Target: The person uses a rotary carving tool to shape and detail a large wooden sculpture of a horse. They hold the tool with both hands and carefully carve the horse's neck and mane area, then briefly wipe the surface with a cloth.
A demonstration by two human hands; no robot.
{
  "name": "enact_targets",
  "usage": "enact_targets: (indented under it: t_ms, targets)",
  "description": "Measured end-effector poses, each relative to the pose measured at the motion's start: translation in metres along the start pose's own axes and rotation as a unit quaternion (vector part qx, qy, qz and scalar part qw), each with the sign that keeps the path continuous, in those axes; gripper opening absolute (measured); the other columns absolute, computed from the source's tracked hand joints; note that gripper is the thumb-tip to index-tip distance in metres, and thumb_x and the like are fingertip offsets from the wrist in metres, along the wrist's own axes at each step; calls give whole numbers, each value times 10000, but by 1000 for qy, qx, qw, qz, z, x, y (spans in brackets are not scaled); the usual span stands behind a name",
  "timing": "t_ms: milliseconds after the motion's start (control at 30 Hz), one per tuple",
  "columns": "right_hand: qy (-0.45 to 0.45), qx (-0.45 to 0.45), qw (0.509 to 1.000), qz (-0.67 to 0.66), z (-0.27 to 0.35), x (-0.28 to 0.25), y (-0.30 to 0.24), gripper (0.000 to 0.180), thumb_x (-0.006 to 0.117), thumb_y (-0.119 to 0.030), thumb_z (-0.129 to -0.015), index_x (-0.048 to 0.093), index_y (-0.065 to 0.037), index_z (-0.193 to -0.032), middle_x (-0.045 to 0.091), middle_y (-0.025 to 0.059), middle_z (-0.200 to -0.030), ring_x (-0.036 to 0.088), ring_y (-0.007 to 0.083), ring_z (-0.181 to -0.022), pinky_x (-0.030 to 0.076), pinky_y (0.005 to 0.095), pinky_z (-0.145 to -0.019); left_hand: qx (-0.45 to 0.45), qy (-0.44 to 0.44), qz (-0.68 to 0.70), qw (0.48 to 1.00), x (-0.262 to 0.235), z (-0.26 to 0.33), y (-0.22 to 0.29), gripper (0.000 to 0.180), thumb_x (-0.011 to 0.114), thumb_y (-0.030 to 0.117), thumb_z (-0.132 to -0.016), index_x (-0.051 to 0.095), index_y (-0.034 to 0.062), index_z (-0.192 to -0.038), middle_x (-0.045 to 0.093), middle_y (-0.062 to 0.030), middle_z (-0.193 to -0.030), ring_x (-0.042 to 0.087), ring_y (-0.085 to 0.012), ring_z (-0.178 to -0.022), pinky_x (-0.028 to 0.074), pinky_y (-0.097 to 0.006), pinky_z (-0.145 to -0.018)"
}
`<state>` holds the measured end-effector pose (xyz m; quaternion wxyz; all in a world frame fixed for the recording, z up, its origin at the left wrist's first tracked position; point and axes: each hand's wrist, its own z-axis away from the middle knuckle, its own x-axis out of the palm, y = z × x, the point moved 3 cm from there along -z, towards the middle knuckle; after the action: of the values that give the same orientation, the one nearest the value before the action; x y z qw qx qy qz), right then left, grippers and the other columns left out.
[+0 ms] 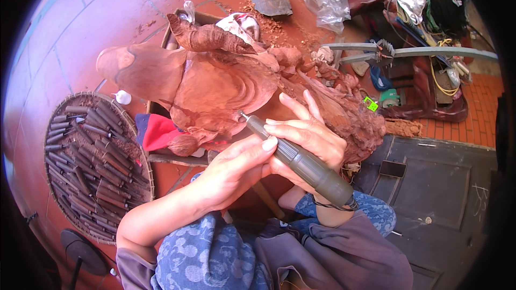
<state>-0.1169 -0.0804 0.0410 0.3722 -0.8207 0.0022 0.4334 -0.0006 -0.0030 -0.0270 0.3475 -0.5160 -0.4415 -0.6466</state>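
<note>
A dark grey rotary tool [309, 166] lies slantwise between my hands, its thin metal bit pointing up and left. My right hand [320, 142] grips its middle, with a couple of fingers stretched over the wood. My left hand [236, 169] closes on the front part, thumb pressed along the casing; its other fingers are mostly hidden. The bit's tip is at the lower edge of a smooth hollow in a large reddish-brown wood carving [226, 88]; whether it touches, I cannot tell. Rough, knotty carved shapes run along the carving's right side.
To the left, a round woven tray [151, 182] holds many carving chisels. Near it are a white bottle [122, 97] and a red and blue cloth [161, 131]. A dark panel [430, 193] lies at right; a clear plastic bag [322, 0] and wood shavings [274, 29] lie beyond.
</note>
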Motion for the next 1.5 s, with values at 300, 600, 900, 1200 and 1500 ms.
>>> enact_targets:
  t_ms: [300,600,900,1200,1500]
  targets:
    - [-16,-24,999,29,-2,2,-8,376,826,-154,-672,754,-105,-1038,739,65,-993,631,346,-1176,240,630,-1134,-15,36,-11,999,0,11,1,381,489,239,-1034,494,-27,-1307,582,-172,-1273,564,-271,-1208,413,-457,-1072]
    - [-19,4,999,35,2,-5,-10,389,813,-161,-716,732,-61,-1083,728,112,-1019,599,404,-1207,263,617,-1133,-17,-8,-5,1000,0,3,-1,393,475,252,-1047,476,-12,-1338,559,-141,-1310,541,-220,-1225,400,-410,-1079]
    - [10,17,999,25,0,-1,-14,366,807,-125,-689,751,-102,-1050,734,74,-993,630,350,-1177,249,632,-1129,-12,-28,-2,1000,-2,5,0,407,467,272,-1053,468,-14,-1344,550,-129,-1323,524,-197,-1242,389,-396,-1085]
    - [-12,7,1000,26,5,3,-8,378,822,-166,-702,744,-92,-1064,731,91,-1030,586,389,-1232,220,624,-1146,-10,-23,5,1000,-5,6,-1,406,472,263,-1052,474,-15,-1348,557,-134,-1315,525,-203,-1242,389,-392,-1086]
    - [-6,7,999,32,3,0,-9,400,812,-158,-701,729,-61,-1080,726,112,-1042,592,410,-1213,235,632,-1138,-12,-10,-4,1000,0,3,2,387,472,266,-1052,482,1,-1334,562,-120,-1302,527,-185,-1229,390,-388,-1076]
